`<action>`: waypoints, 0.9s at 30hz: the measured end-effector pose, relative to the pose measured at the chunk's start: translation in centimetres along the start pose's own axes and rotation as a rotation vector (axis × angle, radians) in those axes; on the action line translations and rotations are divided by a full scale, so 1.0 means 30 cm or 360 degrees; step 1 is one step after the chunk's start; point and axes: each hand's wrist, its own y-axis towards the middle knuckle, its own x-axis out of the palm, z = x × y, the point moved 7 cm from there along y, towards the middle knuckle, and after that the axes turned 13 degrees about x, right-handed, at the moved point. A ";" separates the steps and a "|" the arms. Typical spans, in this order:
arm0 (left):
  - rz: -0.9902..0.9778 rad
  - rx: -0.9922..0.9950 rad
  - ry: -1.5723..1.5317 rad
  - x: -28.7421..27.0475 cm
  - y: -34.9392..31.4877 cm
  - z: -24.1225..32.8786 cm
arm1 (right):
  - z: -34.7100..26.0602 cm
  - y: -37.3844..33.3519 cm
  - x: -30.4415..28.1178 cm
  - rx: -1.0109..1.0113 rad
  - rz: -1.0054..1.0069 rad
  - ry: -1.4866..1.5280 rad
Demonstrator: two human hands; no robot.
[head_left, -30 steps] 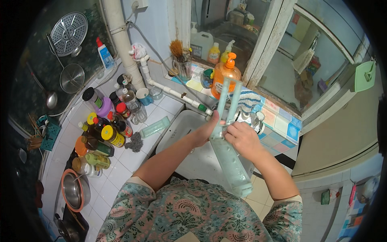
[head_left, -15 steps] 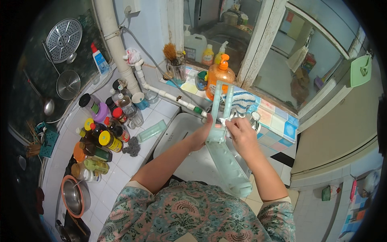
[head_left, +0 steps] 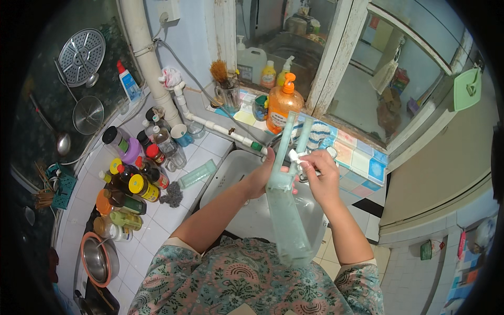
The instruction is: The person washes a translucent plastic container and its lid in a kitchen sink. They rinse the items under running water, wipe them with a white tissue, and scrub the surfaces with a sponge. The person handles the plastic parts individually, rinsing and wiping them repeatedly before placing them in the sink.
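Over the sink I hold up a long, pale green translucent plastic frame (head_left: 287, 223), with two thin rails at its far end and a boxy, trough-like part toward me. My left hand (head_left: 257, 180) is wrapped round its middle from the left, thumb upright along the edge. My right hand (head_left: 322, 172) pinches a small crumpled white piece (head_left: 295, 156), perhaps a wipe or sponge, beside the rails. Below lies the white sink (head_left: 252, 218), partly hidden by my arms and the frame.
A similar pale green plastic tray (head_left: 197, 174) and a grey scouring pad (head_left: 172, 194) lie on the tiled counter left of the sink. Several bottles and jars (head_left: 143, 187) crowd farther left. On the ledge behind stand an orange pump bottle (head_left: 284, 105) and a striped cloth (head_left: 318, 133).
The frame has turned, so its near part now hangs straighter toward me and shows a smoother face. My right hand has shifted slightly right, and the white piece shows more.
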 end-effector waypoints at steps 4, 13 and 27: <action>0.0325 0.0354 0.0196 0.010 0.024 0.032 | -0.146 -0.006 0.053 -0.0538 -0.0037 -0.0342; 0.0577 0.0062 -0.0005 -0.110 0.018 -0.048 | -0.143 -0.087 0.087 -0.0665 -0.0276 -0.0495; 0.0450 0.0192 0.0234 0.053 0.021 0.017 | -0.169 0.181 0.001 -0.0443 0.0289 -0.0483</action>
